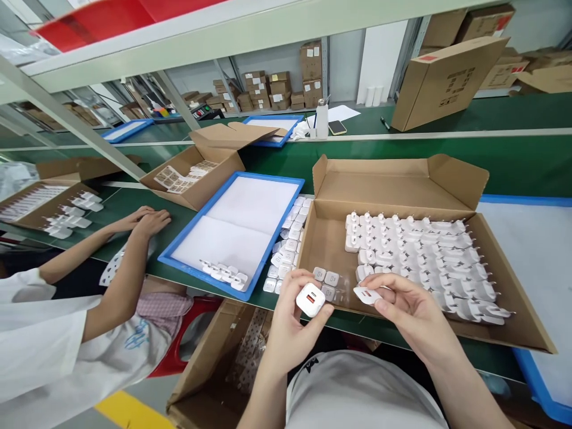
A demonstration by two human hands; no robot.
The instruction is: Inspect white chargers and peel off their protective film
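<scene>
My left hand (288, 325) grips a white wall charger (310, 300) between thumb and fingers, its face with an orange port and a smaller slot turned up. Between the thumb and fingers of my right hand (409, 310) is a small flat white cover piece (367, 295) with a slot and an orange patch. Both hands hover over the near edge of an open cardboard box (326, 235), apart from each other. Rows of white chargers (411, 256) with pins fill its right side. Several square pieces (329, 278) lie in its near left corner.
Left of the box lie white square pieces (292, 235), then a blue-rimmed tray (210, 211) holding several chargers. A co-worker's hands (149, 221) rest on the green bench at left. A carton (210, 363) stands below the bench; another blue-rimmed tray (527, 238) is at right.
</scene>
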